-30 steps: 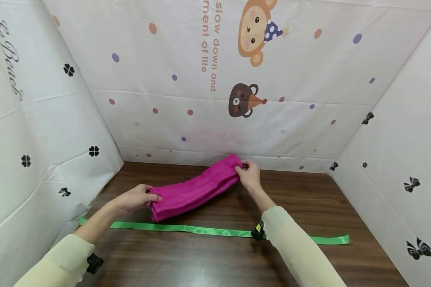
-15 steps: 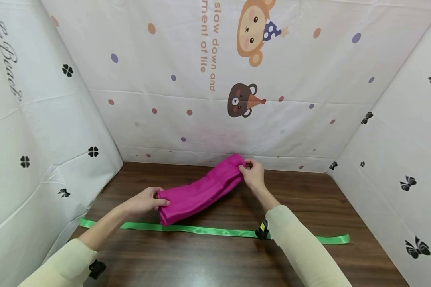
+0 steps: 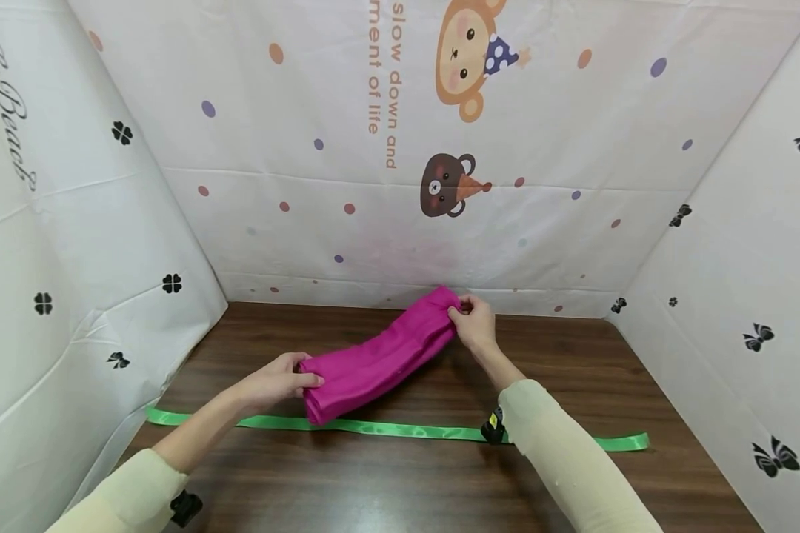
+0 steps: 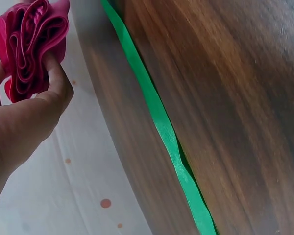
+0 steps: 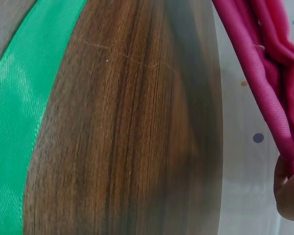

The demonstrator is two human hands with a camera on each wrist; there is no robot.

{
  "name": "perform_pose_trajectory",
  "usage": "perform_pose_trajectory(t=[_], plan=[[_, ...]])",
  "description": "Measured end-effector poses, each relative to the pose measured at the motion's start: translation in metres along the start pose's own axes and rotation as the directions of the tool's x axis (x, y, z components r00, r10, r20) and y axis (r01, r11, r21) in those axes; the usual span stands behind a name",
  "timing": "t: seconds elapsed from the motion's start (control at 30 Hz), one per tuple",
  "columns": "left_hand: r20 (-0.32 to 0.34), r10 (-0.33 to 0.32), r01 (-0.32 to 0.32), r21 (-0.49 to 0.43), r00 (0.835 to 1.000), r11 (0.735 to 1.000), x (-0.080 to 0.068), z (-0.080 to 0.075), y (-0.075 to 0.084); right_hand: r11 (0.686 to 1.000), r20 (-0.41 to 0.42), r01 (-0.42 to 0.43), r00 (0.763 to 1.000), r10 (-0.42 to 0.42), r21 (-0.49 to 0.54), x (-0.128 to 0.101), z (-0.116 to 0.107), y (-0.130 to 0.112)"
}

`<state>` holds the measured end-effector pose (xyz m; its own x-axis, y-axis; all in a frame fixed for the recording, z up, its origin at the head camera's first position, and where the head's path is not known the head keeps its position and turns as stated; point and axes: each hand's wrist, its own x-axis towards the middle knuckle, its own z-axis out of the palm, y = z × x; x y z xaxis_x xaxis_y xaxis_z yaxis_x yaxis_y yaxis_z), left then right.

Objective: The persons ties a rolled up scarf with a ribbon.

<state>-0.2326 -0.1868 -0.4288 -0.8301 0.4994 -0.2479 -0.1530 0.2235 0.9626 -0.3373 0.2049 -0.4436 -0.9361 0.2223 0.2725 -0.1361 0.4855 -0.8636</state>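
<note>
A magenta folded cloth stretches between my two hands, sagging a little in the middle. Its left end is pinched by my left hand, thumb on the near side; the right end, higher and farther back, is pinched by my right hand. In the left wrist view the end of the cloth shows many rolled layers between thumb and fingers. The right wrist view catches the cloth's long edge and a fingertip at it. A green satin ribbon lies across the table, partly behind my forearms.
The dark wood table bears the ribbon. A white printed sheet with cartoon animals and dots rises at the back. White side sheets stand at left and right. A black camera sits on the right wrist.
Both hands have shifted right with the cloth; the left hand has also come a little nearer, so the cloth's left end now overlaps the ribbon in the head view. The grips look unchanged.
</note>
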Motion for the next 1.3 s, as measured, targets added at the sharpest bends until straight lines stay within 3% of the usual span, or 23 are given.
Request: perform_pose_trajectory(t=[0.2, 0.5, 0.87, 1.3], plan=[[0.026, 0.013, -0.013, -0.014, 1.000, 1.000, -0.003, 0.010, 0.003, 1.000, -0.002, -0.004, 1.000, 0.004, -0.013, 0.001, -0.003, 0.002], [-0.006, 0.055, -0.055, -0.015, 0.998, 0.998, -0.002, 0.022, -0.003, 1.000, 0.002, 0.001, 1.000, -0.001, 0.012, 0.000, -0.008, 0.000], [-0.068, -0.013, 0.010, -0.042, 0.998, 0.999, 0.000, 0.033, -0.010, 0.999, 0.000, 0.031, 1.000, -0.031, 0.006, 0.000, -0.005, -0.003], [-0.019, -0.026, 0.026, -0.008, 0.999, 1.000, -0.006, 0.048, -0.004, 1.000, 0.027, 0.031, 0.999, -0.031, 0.002, 0.002, -0.007, -0.001]])
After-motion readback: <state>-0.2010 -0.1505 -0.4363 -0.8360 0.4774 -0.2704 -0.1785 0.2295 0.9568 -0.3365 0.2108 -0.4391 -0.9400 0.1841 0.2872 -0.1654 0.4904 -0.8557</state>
